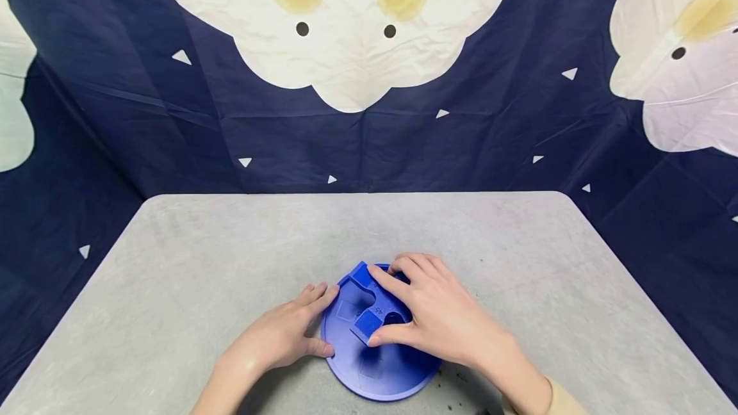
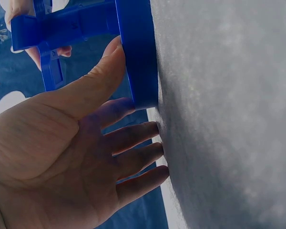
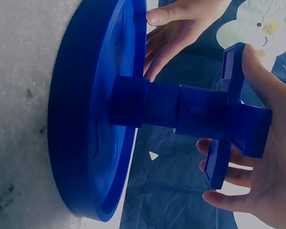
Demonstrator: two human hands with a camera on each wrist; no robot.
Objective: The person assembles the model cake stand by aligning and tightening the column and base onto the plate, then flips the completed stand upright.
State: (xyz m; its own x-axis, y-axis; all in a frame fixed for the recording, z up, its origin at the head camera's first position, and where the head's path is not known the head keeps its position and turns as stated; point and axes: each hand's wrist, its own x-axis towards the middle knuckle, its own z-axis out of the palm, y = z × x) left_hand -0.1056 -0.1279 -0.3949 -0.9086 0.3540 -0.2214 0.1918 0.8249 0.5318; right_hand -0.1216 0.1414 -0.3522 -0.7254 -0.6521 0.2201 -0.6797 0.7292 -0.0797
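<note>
A round blue plastic base (image 1: 346,370) with a raised rim lies flat on the table in the head view. From its middle rises a stepped blue post (image 3: 162,105), seen side-on in the right wrist view. The post carries a blue cross-shaped top (image 1: 380,307) with several arms and a number marked on it. My right hand (image 1: 441,312) grips this top, thumb against one arm and fingers round the far side. At the base's left edge, my left hand (image 1: 277,335) touches the rim with thumb and forefinger, fingers spread and nearly straight. My right hand hides part of the top.
The pale grey table (image 1: 230,242) has rounded far corners. Small dark specks (image 1: 461,376) lie near its front, right of the base. A dark blue curtain (image 1: 369,146) with white cloud prints hangs behind the table and along its sides.
</note>
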